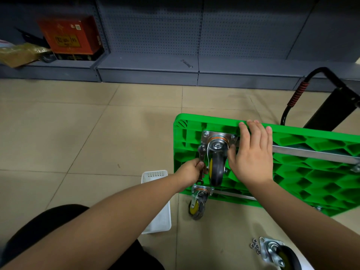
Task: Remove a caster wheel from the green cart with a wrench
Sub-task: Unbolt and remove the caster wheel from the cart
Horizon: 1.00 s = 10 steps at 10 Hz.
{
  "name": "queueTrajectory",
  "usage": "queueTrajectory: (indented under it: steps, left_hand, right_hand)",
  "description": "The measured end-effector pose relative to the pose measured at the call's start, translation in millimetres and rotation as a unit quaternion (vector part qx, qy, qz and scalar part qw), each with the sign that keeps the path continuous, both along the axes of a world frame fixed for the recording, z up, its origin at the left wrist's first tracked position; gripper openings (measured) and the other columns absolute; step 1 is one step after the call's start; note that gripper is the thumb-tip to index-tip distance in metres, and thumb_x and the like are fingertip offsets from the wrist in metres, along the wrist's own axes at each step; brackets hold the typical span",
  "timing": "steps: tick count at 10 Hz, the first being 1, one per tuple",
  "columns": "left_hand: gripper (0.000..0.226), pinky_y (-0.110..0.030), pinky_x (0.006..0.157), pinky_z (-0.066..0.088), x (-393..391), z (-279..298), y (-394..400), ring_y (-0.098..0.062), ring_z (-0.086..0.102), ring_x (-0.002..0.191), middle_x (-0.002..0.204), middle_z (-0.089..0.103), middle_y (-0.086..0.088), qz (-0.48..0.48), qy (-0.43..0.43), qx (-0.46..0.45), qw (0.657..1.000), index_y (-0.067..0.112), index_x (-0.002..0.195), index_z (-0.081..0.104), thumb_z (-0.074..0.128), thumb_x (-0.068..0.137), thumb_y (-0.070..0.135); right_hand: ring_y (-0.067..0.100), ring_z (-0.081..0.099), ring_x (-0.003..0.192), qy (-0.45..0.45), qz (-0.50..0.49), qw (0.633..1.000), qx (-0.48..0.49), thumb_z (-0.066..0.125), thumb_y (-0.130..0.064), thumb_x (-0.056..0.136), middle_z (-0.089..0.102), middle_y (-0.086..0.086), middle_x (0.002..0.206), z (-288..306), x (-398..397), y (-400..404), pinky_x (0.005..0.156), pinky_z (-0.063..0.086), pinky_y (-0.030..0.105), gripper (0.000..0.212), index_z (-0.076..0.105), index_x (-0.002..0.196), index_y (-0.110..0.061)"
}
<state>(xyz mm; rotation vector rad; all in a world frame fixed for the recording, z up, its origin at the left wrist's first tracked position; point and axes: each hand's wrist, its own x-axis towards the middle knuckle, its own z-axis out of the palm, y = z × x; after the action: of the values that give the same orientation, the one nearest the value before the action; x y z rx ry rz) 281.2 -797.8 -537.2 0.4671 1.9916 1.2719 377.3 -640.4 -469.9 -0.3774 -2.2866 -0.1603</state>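
The green cart stands on its side on the tiled floor, its ribbed underside facing me. A caster wheel with a steel mounting plate is bolted near the cart's upper left corner. My left hand grips a metal wrench whose head sits on a bolt at the plate's left edge. My right hand lies flat on the cart beside the caster, fingers reaching to the top rim. A second caster hangs at the lower left corner.
A loose caster lies on the floor at lower right beside several washers. A white plastic basket stands under my left forearm. The cart's black handle rises at right. Another wrench lies on the grey shelf base.
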Motion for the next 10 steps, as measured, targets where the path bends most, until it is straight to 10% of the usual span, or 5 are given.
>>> queueTrajectory:
  steps: [1,5,7,8,10]
  left_hand:
    - [0.027,-0.043,0.102,0.051,-4,-7,6,-0.027,0.064,0.109,0.116,0.068,-0.012,0.0,-0.045,-0.002,0.999,0.02,0.126,0.056,0.038,0.109,0.032]
    - [0.024,-0.04,0.104,0.047,-3,-1,22,-0.018,0.064,0.095,0.101,0.068,0.001,-0.01,-0.142,0.012,0.99,0.028,0.117,0.058,0.036,0.11,0.022]
    - [0.032,-0.022,0.089,0.051,-15,-2,0,-0.014,0.063,0.099,0.109,0.065,-0.001,-0.042,-0.007,0.002,0.999,0.012,0.132,0.055,0.039,0.11,0.027]
    - [0.026,-0.028,0.074,0.045,-27,0,-14,-0.01,0.056,0.078,0.086,0.062,0.005,-0.054,0.082,-0.041,0.994,0.021,0.093,0.058,0.04,0.109,0.03]
    - [0.033,-0.038,0.077,0.049,-43,9,-33,-0.026,0.061,0.081,0.084,0.065,-0.006,-0.025,0.193,-0.128,0.972,0.022,0.081,0.06,0.046,0.105,0.041]
  right_hand:
    - [0.043,0.041,0.139,0.002,-0.002,1.0,-0.002,0.06,-0.017,0.087,0.05,0.026,0.14,0,-1,0,0.121,0.022,0.058,0.057,0.05,0.14,0.003]
    - [0.045,0.042,0.138,0.005,-0.001,1.0,0.001,0.061,-0.017,0.085,0.05,0.026,0.139,-1,-2,-1,0.121,0.022,0.058,0.059,0.05,0.14,0.004]
    - [0.044,0.041,0.139,0.0,-0.001,1.0,0.0,0.061,-0.017,0.086,0.05,0.026,0.14,0,-1,0,0.121,0.022,0.058,0.059,0.05,0.14,0.003]
    - [0.044,0.041,0.139,-0.003,-0.002,1.0,0.002,0.061,-0.017,0.086,0.05,0.026,0.14,-1,-1,1,0.121,0.022,0.058,0.058,0.05,0.14,0.003]
    - [0.045,0.041,0.138,0.001,-0.001,1.0,0.004,0.061,-0.016,0.086,0.05,0.027,0.139,-1,-2,0,0.121,0.022,0.058,0.058,0.049,0.14,0.004]
